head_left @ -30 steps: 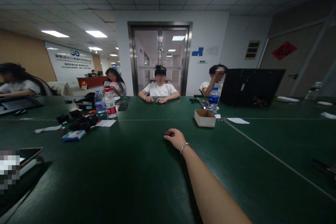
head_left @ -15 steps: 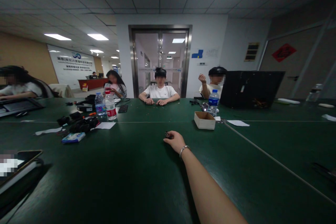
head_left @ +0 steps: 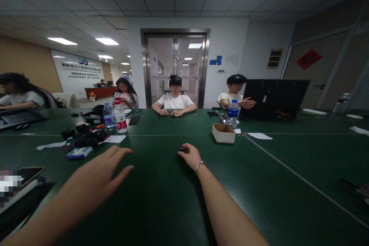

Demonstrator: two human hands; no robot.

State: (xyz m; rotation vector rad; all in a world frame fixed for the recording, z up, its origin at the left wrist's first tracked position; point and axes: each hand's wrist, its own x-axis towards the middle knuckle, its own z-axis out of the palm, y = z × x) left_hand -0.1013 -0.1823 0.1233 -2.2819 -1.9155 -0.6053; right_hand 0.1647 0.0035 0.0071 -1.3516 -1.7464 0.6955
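Note:
My right hand (head_left: 190,156) reaches out over the green table (head_left: 161,200) with thumb and fingers closed on a small dark cylindrical piece (head_left: 181,147). Its upper end shows past my fingertips, but it is too small to name. A metal bracelet circles the wrist. My left hand (head_left: 105,171) hovers over the table to the left, thumb and fingers apart, holding nothing. It is nearest to a blue-and-white packet (head_left: 79,152) and a sheet of white paper (head_left: 115,139).
An open cardboard box (head_left: 223,133) stands beyond my right hand, beside a water bottle (head_left: 233,113). Two bottles and black gear (head_left: 92,137) lie at left. A phone (head_left: 29,175) sits near left. Across the table are several people and a large black box (head_left: 276,100).
My left hand has come into view from the lower left. My right hand keeps its hold on the small piece. A co-worker at right has lowered a hand to the black box.

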